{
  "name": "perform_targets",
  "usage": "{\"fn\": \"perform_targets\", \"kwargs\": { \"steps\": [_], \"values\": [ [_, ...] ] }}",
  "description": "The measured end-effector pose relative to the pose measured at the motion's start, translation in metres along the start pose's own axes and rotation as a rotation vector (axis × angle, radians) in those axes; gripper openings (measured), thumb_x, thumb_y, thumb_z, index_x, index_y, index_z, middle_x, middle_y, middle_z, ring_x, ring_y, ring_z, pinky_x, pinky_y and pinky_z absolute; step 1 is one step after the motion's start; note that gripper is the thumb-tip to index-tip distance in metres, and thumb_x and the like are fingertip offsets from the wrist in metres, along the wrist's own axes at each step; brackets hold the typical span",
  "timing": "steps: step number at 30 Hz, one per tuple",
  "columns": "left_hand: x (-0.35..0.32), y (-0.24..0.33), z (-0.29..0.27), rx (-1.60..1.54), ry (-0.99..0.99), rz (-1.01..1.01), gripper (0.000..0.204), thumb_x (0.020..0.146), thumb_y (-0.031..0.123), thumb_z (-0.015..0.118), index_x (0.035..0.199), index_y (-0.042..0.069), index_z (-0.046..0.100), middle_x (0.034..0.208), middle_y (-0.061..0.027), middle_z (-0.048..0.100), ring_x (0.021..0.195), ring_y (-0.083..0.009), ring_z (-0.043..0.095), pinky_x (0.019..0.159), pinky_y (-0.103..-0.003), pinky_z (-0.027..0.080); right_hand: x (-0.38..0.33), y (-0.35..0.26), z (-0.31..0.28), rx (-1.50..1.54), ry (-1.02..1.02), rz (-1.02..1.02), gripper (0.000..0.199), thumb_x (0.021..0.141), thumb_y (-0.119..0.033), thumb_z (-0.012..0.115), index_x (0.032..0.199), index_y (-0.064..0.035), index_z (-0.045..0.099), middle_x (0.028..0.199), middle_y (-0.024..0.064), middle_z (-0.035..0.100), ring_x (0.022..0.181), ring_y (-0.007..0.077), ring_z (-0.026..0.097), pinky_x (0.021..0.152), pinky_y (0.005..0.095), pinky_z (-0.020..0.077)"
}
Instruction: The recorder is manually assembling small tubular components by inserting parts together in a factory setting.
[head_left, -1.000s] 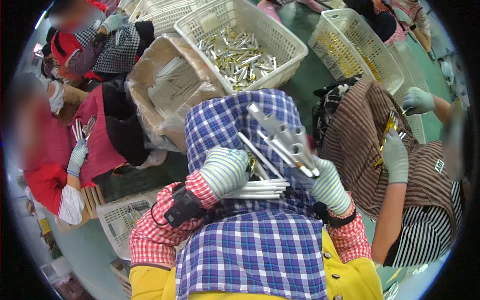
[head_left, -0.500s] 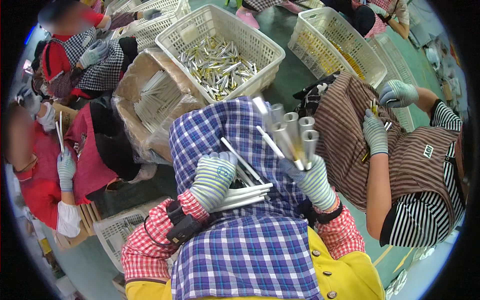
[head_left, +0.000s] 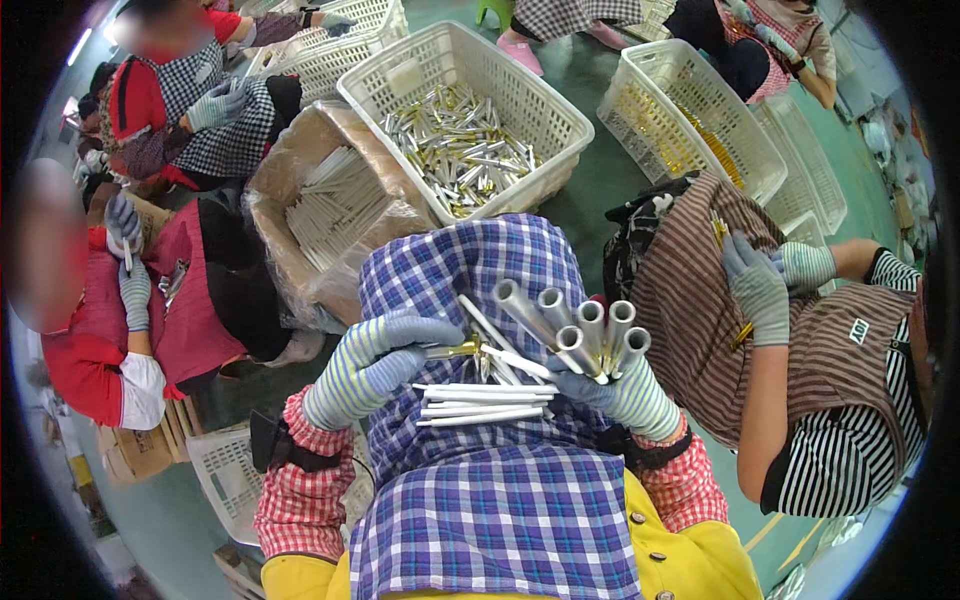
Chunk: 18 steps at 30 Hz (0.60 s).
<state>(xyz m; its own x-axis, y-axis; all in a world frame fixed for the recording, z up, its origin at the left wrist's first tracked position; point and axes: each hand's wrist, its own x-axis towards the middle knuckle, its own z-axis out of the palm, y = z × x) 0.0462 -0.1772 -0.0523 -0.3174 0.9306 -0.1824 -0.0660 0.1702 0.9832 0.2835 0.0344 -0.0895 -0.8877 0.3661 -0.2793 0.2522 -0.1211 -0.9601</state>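
My left hand [head_left: 362, 372], in a striped knit glove, pinches a small gold-and-silver metal piece [head_left: 458, 350] between thumb and fingers above my lap. My right hand [head_left: 630, 395], gloved alike, is closed round a bunch of silver metal tubes [head_left: 592, 325] standing with their open ends up. A white stick [head_left: 520, 362] reaches from the right fingertips toward the left hand. Several white sticks [head_left: 485, 403] lie in a row on my blue checked apron [head_left: 490, 500], below the hands. A few more metal pieces lie partly hidden between the hands.
Ahead, a white crate [head_left: 560, 160] holds many silver-and-gold pieces. Left of it, a lined carton [head_left: 270, 200] contains white sticks. Another crate [head_left: 650, 110] with yellow pieces stands far right. Co-workers sit close at both sides; a low basket [head_left: 222, 480] is at my left.
My left hand has moved off the white sticks, up and left, and now pinches a gold-and-silver piece. The tubes in my right hand have shifted slightly lower. The whole view has shifted a little.
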Motion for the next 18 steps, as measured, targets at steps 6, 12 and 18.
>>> {"fn": "perform_targets", "kwargs": {
  "steps": [6, 12, 18],
  "values": [
    [0.004, -0.002, 0.0, 0.008, 0.043, -0.069, 0.024, 0.09, 0.001, 0.064, 0.112, 0.002, 0.07, 0.099, -0.0052, 0.071, 0.089, -0.01, 0.065, 0.082, -0.025, 0.051, 0.006, 0.012, -0.007, -0.138, 0.001, -0.071, 0.032, 0.081, -0.009, 0.079, 0.111, -0.0055, 0.07, 0.101, 0.0077, 0.073, 0.09, 0.0156, 0.068, 0.081, 0.0301, 0.0524],
    [0.009, 0.005, 0.003, 0.228, -0.006, -0.096, 0.019, 0.087, 0.005, 0.071, 0.105, 0.002, 0.073, 0.092, -0.0069, 0.073, 0.084, -0.0103, 0.068, 0.076, -0.025, 0.054, 0.008, 0.01, -0.011, -0.144, -0.043, 0.003, 0.027, 0.081, -0.014, 0.081, 0.105, -0.0055, 0.072, 0.095, 0.0041, 0.074, 0.087, 0.0127, 0.068, 0.08, 0.0302, 0.0528],
    [0.004, 0.001, 0.009, 0.087, -0.038, -0.119, 0.019, 0.087, 0.007, 0.071, 0.105, 0.002, 0.073, 0.091, -0.0068, 0.072, 0.084, -0.0112, 0.068, 0.076, -0.025, 0.054, -0.001, 0.017, -0.018, -0.366, -0.143, -0.094, 0.035, 0.083, -0.02, 0.08, 0.116, -0.0173, 0.068, 0.11, 0.0013, 0.068, 0.095, 0.0191, 0.066, 0.082, 0.0326, 0.0539]
  ]
}}
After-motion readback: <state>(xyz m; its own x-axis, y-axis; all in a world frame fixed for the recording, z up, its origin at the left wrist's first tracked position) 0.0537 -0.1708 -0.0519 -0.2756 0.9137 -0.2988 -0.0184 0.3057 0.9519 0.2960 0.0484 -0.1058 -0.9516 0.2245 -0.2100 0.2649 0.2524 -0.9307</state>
